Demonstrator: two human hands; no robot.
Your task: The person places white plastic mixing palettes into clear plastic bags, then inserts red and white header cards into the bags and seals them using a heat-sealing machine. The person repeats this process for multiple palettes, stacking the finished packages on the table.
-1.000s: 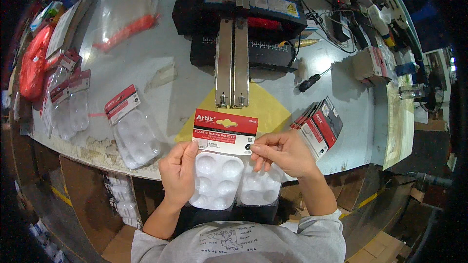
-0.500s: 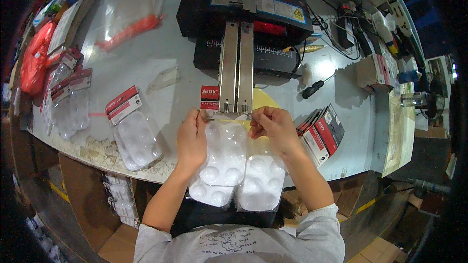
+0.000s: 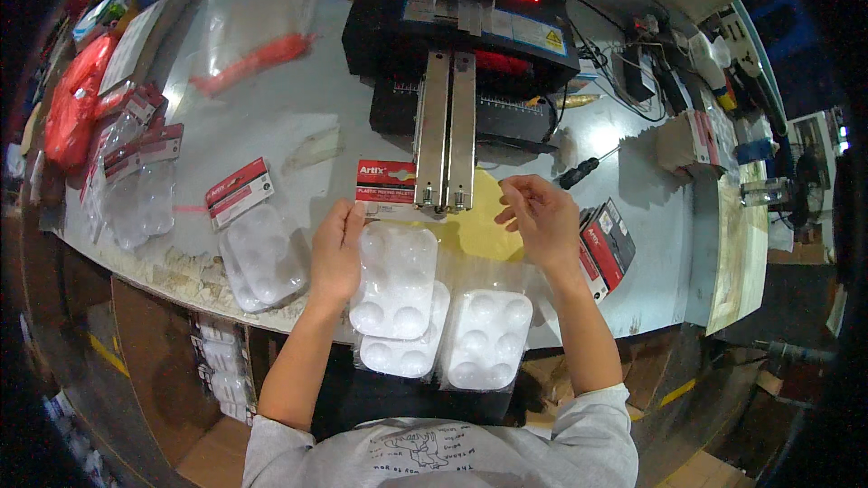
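My left hand [image 3: 336,253] pinches the upper left edge of a clear bag holding a white paint palette [image 3: 396,282] with round wells. Its red and white header card [image 3: 387,185] lies partly behind the twin metal arms [image 3: 448,131] of a black machine. A second bagged palette [image 3: 398,357] shows below it. My right hand [image 3: 542,221] hovers right of the arms over a yellow pad [image 3: 491,221], fingers loosely bent and apart, holding nothing visible. Below that hand, another bagged palette [image 3: 488,339] hangs over the table's front edge.
Carded palettes [image 3: 262,253] lie at the left, with more bagged ones [image 3: 136,190] farther left. Red-and-black header cards [image 3: 608,248] are stacked at the right, near a screwdriver [image 3: 588,167]. The black machine [image 3: 461,23] stands at the back, and cables [image 3: 624,63] run beside it.
My left hand has drawn its palette bag leftward from the arm tips, showing more of the header card. My right hand has let go and moved right and up.
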